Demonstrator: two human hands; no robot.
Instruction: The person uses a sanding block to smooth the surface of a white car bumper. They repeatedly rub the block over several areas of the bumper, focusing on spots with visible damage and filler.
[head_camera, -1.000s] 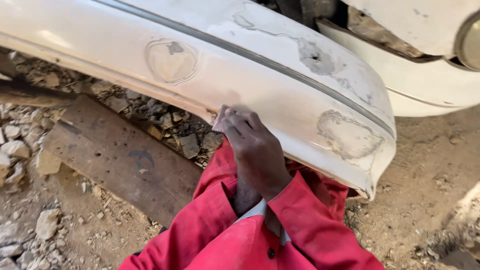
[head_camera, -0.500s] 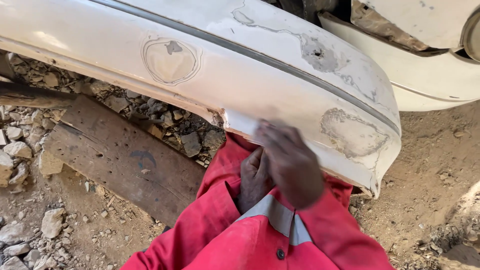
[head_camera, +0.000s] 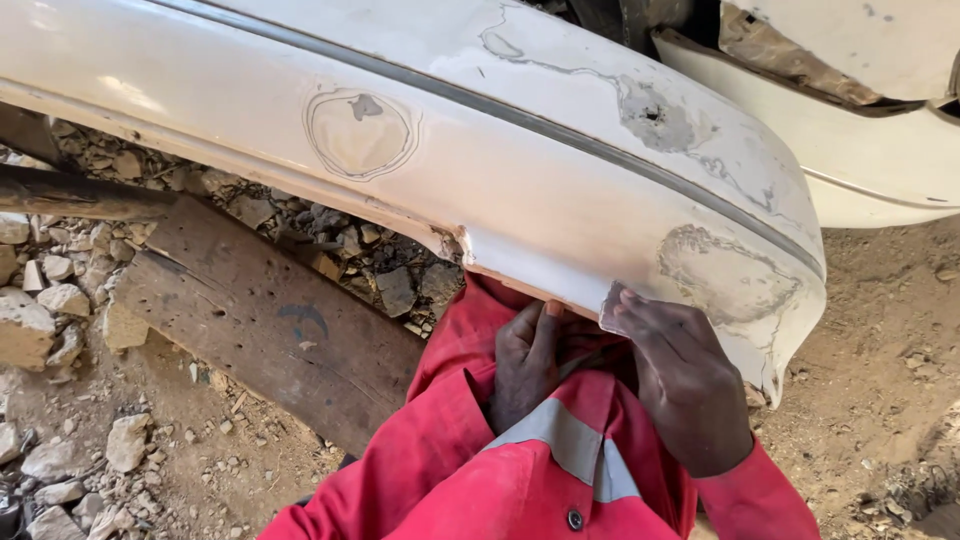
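Both hands work at the lower edge of the white car bumper (head_camera: 520, 190). Right hand (head_camera: 685, 375) pinches a small grey piece of sandpaper (head_camera: 612, 306) flat against the bumper's bottom lip, just below a sanded filler patch (head_camera: 725, 275). Left hand (head_camera: 525, 360), fingers curled, grips under that same lip beside the right. Below the bumper's middle lie a wooden plank (head_camera: 270, 320) and stone rubble (head_camera: 60, 300).
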